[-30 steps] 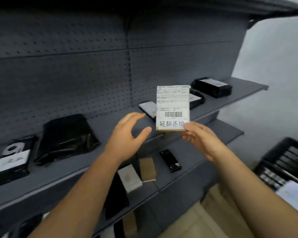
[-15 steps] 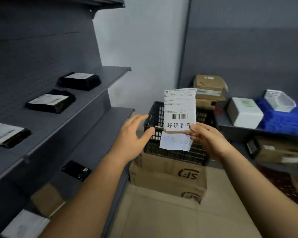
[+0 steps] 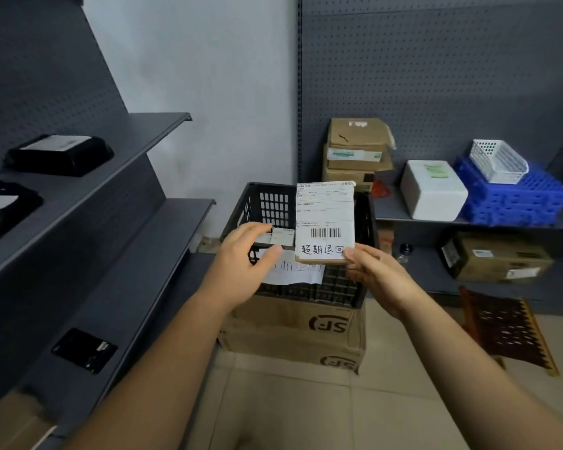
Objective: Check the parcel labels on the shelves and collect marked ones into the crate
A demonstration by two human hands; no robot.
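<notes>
The right hand (image 3: 376, 274) pinches the lower right corner of a small parcel (image 3: 325, 222), thumb on the label side, and holds it upright in front of the black crate (image 3: 270, 203). The parcel's white label faces the camera, with a barcode and a line of handwritten characters along the bottom. The left hand (image 3: 241, 264) hovers just left of the parcel with its fingers relaxed and loosely spread, gripping nothing; its fingertips lie over the crate's near rim. Behind both hands, the crate stands on two stacked cardboard boxes (image 3: 293, 336) on the floor, and a white paper sheet (image 3: 293, 271) hangs on its front wall below the parcel. Inside the crate, just beyond the left hand, another labelled item (image 3: 281, 237) shows partly. Far left of the left hand, grey shelves (image 3: 137, 138) carry black wrapped parcels (image 3: 59, 154). Beyond the right hand, a white foam box (image 3: 433, 193) and blue crates (image 3: 514, 196) sit on a lower shelf.
</notes>
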